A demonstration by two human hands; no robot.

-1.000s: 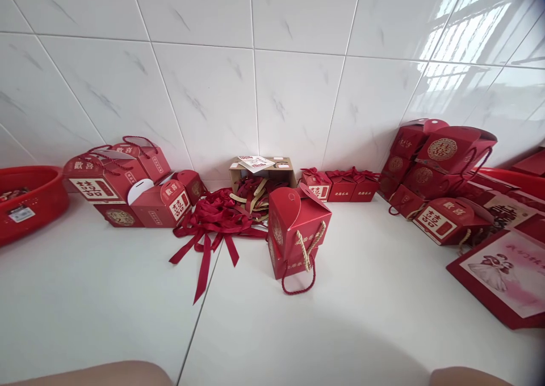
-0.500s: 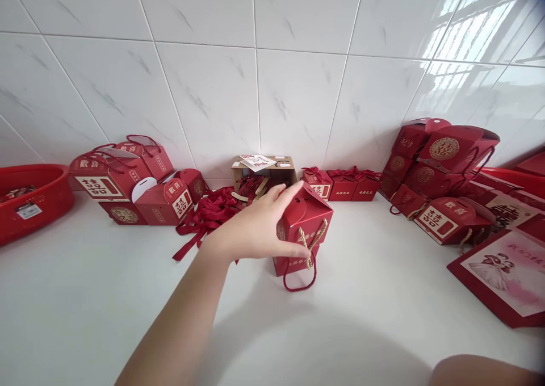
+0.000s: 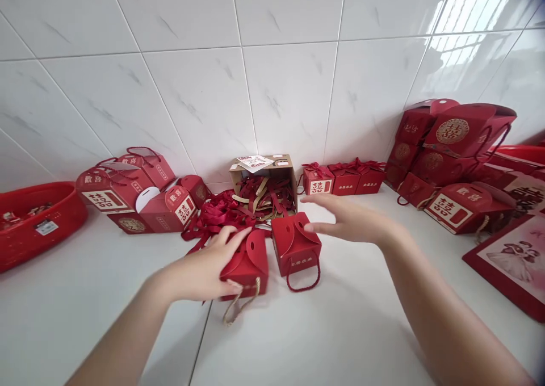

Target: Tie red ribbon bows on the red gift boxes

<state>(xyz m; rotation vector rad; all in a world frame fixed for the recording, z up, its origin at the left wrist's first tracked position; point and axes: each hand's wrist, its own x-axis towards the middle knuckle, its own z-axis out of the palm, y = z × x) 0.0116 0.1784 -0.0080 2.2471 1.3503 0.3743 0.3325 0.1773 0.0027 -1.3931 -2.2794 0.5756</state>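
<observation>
My left hand [image 3: 204, 268] is wrapped around the left side of a red gift box [image 3: 249, 281] with a gold rope handle, thumb at its front and fingers over the top. The box rests on, or just above, the white counter. Right beside it stands a second red gift box [image 3: 298, 255] with a dark red cord handle hanging in front and holes in its folded top flaps. My right hand [image 3: 347, 218] reaches over from the right, fingers stretched and apart, thumb at the second box's top right edge; whether it touches is hard to tell.
Behind lie loose red ribbons [image 3: 221, 207] and a cardboard box [image 3: 293, 176] of straps. Red boxes are grouped at left [image 3: 157, 213], back [image 3: 344, 181] and right [image 3: 464, 142]. A red basin [image 3: 63, 210] stands far left, a picture-printed red bag [image 3: 511, 255] far right.
The gold-handled box was held on top of the cord-handled one; my left hand has moved it down to the left. My right hand has come in from the lower right.
</observation>
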